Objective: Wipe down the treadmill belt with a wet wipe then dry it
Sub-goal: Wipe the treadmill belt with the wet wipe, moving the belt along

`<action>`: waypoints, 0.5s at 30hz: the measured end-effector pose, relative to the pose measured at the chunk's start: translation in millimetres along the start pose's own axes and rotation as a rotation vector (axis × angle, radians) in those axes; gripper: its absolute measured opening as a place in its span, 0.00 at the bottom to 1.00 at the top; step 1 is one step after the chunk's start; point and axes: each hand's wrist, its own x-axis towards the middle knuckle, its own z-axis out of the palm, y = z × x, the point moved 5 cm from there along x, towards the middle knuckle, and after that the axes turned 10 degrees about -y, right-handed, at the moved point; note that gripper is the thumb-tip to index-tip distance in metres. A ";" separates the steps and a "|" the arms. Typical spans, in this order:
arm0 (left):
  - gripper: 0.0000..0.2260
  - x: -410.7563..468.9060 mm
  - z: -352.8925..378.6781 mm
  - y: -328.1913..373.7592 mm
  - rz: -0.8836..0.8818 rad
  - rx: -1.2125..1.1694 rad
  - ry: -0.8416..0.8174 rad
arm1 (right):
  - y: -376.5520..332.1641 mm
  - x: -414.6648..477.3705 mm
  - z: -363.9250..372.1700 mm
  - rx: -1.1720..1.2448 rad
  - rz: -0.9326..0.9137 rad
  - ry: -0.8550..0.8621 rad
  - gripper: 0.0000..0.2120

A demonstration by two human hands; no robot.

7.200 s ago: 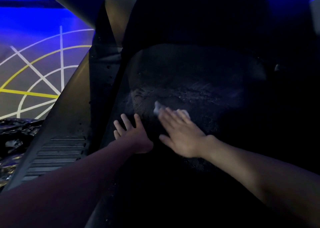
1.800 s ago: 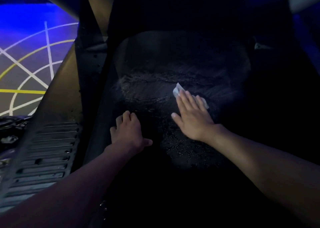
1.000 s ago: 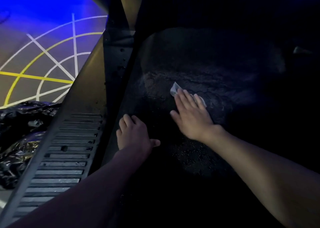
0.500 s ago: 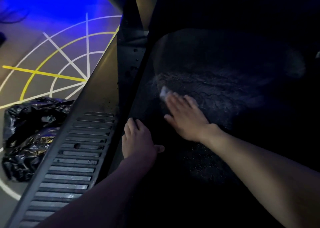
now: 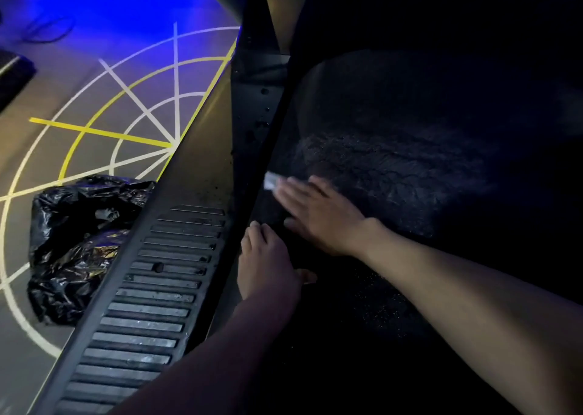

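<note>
While the person's right hand (image 5: 318, 217) lies flat on the dark treadmill belt (image 5: 410, 174), its straight, relaxed fingers press a pale wet wipe (image 5: 270, 181) down against the belt's left margin. The wipe sits just to ten o'clock of the middle of the view. Only a small corner of it shows, poking out past the fingertips toward ten o'clock, and the hand itself is blurred. At seven o'clock from it, close by but apart, the left hand (image 5: 268, 260) rests palm down on the same edge of the belt, released and grasping nothing. Its fingers point toward twelve o'clock and its thumb sticks out toward three o'clock. Both bare forearms reach in from the lower edge, the left from six o'clock and the right from four o'clock. At two o'clock from the right hand a lit patch of belt shows wrinkled, grainy streaks, and fine pale specks dot the belt at five o'clock from the left hand; the rest of the belt is too dark to read. A grey ribbed side rail (image 5: 151, 291) runs beside the belt from seven o'clock up toward twelve. At nine o'clock from the left hand, beyond the rail, a crumpled black plastic bag (image 5: 75, 241) lies on the floor (image 5: 41, 99), which carries white and yellow curved lines (image 5: 104, 132) and is washed with blue light toward eleven o'clock.
</note>
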 end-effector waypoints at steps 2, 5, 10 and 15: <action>0.50 -2.2 2.8 -1.1 -0.007 -0.085 0.012 | 7.6 4.5 -7.7 0.085 0.191 0.054 0.31; 0.46 -6.1 7.0 -0.9 -0.016 -0.219 0.012 | -32.4 9.0 1.0 -0.050 -0.011 -0.018 0.31; 0.43 -10.3 4.2 -2.3 -0.083 -0.154 0.031 | -13.3 3.0 -3.8 -0.038 0.057 0.032 0.30; 0.29 -15.0 4.5 1.1 -0.029 -0.138 0.004 | -37.4 -10.9 8.2 -0.166 -0.197 -0.088 0.31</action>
